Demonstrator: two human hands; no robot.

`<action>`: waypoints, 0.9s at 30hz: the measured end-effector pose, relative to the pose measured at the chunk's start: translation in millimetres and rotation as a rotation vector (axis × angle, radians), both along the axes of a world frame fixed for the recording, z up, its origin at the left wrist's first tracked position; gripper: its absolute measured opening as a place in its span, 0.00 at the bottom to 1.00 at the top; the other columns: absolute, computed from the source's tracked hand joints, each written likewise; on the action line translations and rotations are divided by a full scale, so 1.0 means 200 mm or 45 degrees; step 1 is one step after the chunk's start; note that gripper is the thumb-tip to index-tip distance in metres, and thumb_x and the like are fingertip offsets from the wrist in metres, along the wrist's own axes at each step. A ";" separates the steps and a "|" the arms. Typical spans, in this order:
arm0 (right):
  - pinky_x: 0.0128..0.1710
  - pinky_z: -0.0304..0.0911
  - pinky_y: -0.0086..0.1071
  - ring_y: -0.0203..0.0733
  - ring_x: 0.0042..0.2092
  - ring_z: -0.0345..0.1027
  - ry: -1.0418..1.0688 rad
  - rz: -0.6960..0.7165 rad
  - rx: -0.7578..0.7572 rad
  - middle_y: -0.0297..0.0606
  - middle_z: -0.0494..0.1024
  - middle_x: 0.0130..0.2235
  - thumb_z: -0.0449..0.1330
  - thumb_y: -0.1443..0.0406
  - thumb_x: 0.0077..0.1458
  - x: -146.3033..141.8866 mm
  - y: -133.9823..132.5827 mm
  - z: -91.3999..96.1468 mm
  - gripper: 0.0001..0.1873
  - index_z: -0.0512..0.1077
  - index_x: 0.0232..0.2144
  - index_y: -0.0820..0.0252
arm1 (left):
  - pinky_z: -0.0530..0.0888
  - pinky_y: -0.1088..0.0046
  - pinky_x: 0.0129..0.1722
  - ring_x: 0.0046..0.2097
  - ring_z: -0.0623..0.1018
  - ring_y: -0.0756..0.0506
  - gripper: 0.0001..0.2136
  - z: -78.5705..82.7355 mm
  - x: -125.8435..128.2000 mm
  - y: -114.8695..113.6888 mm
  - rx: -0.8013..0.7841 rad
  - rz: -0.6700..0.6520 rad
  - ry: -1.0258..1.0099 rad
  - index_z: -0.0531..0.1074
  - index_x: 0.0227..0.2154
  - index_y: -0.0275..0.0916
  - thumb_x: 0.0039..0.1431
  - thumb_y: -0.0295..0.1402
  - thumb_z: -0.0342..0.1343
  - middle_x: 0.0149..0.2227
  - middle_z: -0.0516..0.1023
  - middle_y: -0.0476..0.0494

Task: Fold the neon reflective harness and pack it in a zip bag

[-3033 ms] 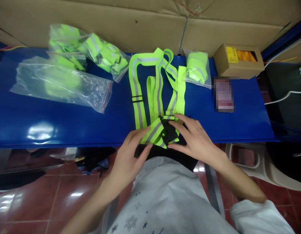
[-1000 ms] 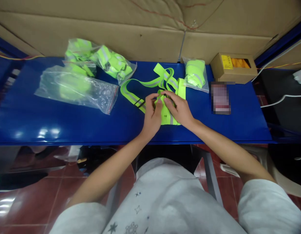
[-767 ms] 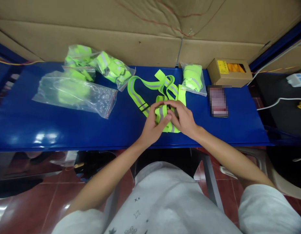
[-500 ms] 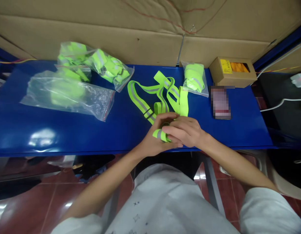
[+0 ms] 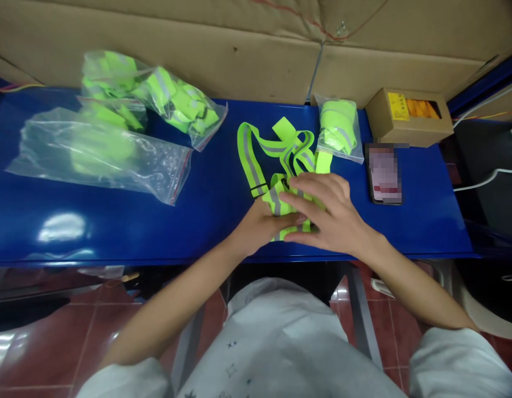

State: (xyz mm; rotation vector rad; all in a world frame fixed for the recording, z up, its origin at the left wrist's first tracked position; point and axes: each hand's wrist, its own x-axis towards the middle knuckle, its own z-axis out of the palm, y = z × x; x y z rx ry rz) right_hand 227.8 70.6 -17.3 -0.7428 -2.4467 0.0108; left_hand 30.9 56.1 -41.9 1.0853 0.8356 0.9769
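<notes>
A neon-yellow reflective strap vest (image 5: 276, 148) with grey stripes lies on the blue table (image 5: 115, 221). Its near end is folded into a small bundle (image 5: 280, 202). My left hand (image 5: 256, 225) comes in from below and closes on that bundle; its fingertips are hidden under my right hand. My right hand (image 5: 333, 213) lies on top of the bundle with its fingers stretched flat and spread. The vest's far loops trail loose towards the back of the table.
Clear zip bags of neon vests lie at the left (image 5: 98, 152) and back left (image 5: 177, 105), and a small one (image 5: 339, 128) beside the loops. A phone (image 5: 384, 176) and a cardboard box (image 5: 409, 113) sit at the right. Cardboard (image 5: 198, 50) lines the back.
The vest lay spread out three seconds ago and is now gathered into a folded bundle. Over the last half second my right hand flattened onto the bundle and the hands shifted slightly away from the table's edge.
</notes>
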 end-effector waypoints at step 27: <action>0.72 0.66 0.44 0.45 0.73 0.62 -0.297 0.147 0.302 0.30 0.72 0.70 0.65 0.69 0.67 0.10 -0.10 -0.07 0.32 0.67 0.69 0.45 | 0.84 0.63 0.39 0.40 0.86 0.40 0.11 -0.01 -0.03 0.00 -0.349 0.021 -0.189 0.82 0.38 0.44 0.50 0.36 0.71 0.37 0.86 0.47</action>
